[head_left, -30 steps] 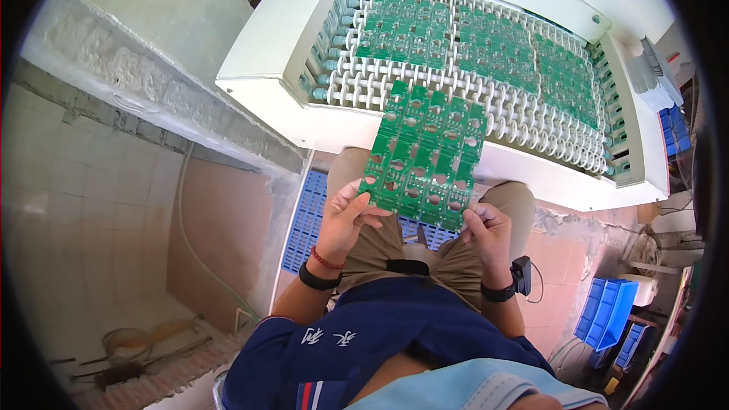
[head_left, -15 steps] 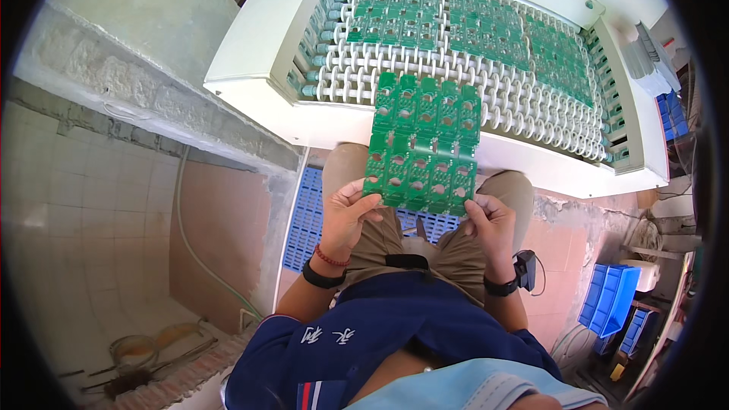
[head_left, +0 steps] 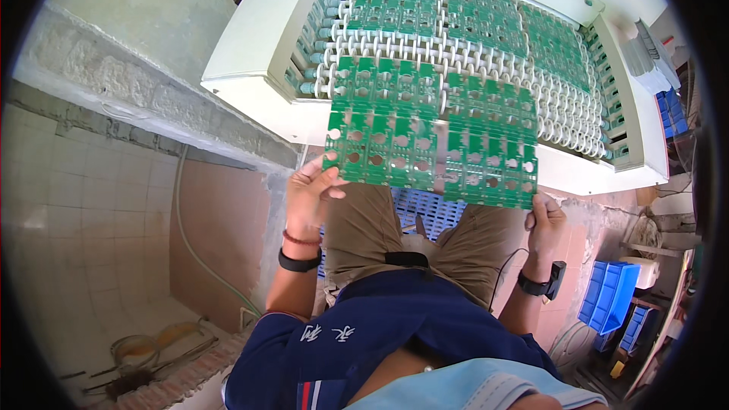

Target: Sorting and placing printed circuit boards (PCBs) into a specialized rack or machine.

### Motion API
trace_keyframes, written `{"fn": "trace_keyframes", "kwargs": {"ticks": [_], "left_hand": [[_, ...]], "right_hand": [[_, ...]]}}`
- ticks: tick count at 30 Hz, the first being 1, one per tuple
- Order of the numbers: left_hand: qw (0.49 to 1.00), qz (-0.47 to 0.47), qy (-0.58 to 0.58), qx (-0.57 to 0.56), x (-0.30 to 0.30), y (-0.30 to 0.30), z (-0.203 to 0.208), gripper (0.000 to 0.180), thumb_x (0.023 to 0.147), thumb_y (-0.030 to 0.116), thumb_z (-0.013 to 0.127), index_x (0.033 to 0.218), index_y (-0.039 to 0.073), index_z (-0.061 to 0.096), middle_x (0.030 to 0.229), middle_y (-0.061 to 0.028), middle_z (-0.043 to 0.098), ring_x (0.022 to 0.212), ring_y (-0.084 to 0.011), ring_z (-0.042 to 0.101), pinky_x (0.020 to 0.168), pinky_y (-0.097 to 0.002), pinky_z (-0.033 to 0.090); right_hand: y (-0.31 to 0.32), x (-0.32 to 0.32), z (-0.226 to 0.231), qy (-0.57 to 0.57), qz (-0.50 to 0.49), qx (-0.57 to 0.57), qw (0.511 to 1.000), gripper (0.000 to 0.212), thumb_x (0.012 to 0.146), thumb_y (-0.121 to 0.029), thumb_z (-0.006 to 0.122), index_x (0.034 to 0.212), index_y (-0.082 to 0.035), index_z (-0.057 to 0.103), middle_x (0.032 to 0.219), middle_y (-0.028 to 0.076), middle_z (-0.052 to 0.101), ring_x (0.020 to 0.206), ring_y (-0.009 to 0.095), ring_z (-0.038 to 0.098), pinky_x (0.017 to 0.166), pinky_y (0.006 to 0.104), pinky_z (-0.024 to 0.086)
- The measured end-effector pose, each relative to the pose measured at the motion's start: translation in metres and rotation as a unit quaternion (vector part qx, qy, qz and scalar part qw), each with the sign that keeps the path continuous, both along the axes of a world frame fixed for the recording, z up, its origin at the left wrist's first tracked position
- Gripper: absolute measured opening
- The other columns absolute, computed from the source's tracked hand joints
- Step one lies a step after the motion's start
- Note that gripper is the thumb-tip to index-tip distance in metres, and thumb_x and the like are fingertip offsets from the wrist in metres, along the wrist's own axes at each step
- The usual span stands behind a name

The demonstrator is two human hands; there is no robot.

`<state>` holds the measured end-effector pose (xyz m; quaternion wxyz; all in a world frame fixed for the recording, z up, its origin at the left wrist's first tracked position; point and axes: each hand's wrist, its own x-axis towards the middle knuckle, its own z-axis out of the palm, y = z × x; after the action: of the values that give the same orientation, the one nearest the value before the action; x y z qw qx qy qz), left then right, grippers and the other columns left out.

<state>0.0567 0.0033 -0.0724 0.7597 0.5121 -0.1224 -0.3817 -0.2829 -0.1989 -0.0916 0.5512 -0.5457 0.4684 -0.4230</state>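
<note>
Two green printed circuit boards hang side by side over the near edge of a white roller conveyor, a narrow gap between them. My left hand (head_left: 313, 186) pinches the lower left corner of the left circuit board (head_left: 380, 144). At the lower right corner of the right circuit board (head_left: 493, 148), my right hand (head_left: 545, 224) is closed with thumb and fingers. The far ends of both boards reach over the front rollers (head_left: 566, 110); whether they touch them I cannot tell. Farther back, several similar green boards (head_left: 395, 7) lie in a row across the rollers.
The conveyor's white frame (head_left: 250, 68) borders the rollers. A blue slatted mat (head_left: 425, 209) lies on the floor beyond my legs. Blue bins (head_left: 607, 296) stand at the right. On the left are a rough concrete ledge (head_left: 144, 106) and a hose (head_left: 190, 235).
The boards were together as one stack; now they are apart, side by side. My left hand has moved left and my right hand right, both slightly forward. The row on the rollers has shifted slightly away.
</note>
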Motion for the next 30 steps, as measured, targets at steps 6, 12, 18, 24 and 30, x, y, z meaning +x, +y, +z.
{"fn": "trace_keyframes", "kwargs": {"ticks": [6,12,18,24,30], "left_hand": [[1.000,-0.015,-0.020,0.004,0.033,-0.011,0.000,0.024,0.082,0.001,0.058,0.105,-0.005,0.056,0.086,-0.0149,0.065,0.067,-0.0155,0.065,0.050,-0.0206,0.052],[0.999,-0.032,-0.017,0.005,0.049,-0.023,-0.003,0.025,0.081,0.001,0.059,0.105,-0.006,0.056,0.084,-0.0132,0.064,0.067,-0.0178,0.065,0.050,-0.0219,0.054],[0.999,-0.038,-0.003,-0.009,0.054,-0.033,-0.003,0.026,0.081,0.001,0.059,0.106,-0.007,0.055,0.085,-0.0139,0.064,0.067,-0.0192,0.066,0.051,-0.0228,0.054],[0.999,-0.037,0.001,-0.017,0.054,-0.042,-0.004,0.025,0.083,0.001,0.056,0.108,-0.005,0.055,0.092,-0.0151,0.064,0.073,-0.0185,0.065,0.050,-0.0227,0.053],[0.999,-0.035,0.013,-0.033,0.050,-0.047,-0.001,0.028,0.083,0.003,0.058,0.109,-0.005,0.054,0.088,-0.0131,0.063,0.073,-0.0195,0.065,0.053,-0.0244,0.056]], "right_hand": [[-0.012,-0.007,0.001,-0.042,-0.032,0.010,0.999,0.017,0.088,-0.012,0.055,0.088,0.003,0.063,0.055,-0.001,0.050,0.040,0.003,0.037,0.037,0.0175,0.027],[-0.026,0.019,0.001,-0.078,-0.029,0.012,0.996,0.020,0.089,-0.013,0.053,0.093,0.004,0.063,0.055,0.000,0.050,0.041,0.003,0.036,0.037,0.0169,0.026],[-0.037,0.032,-0.001,-0.114,-0.011,0.016,0.993,0.022,0.089,-0.014,0.053,0.095,0.005,0.062,0.053,-0.001,0.048,0.040,0.003,0.035,0.037,0.0172,0.026],[-0.039,0.039,0.000,-0.124,-0.011,0.019,0.992,0.023,0.089,-0.015,0.053,0.097,0.005,0.062,0.052,-0.001,0.048,0.041,0.004,0.037,0.037,0.0181,0.027],[-0.040,0.038,0.000,-0.129,-0.008,0.016,0.992,0.025,0.090,-0.017,0.052,0.100,0.004,0.061,0.054,0.000,0.050,0.041,0.005,0.039,0.037,0.0175,0.030]]}}
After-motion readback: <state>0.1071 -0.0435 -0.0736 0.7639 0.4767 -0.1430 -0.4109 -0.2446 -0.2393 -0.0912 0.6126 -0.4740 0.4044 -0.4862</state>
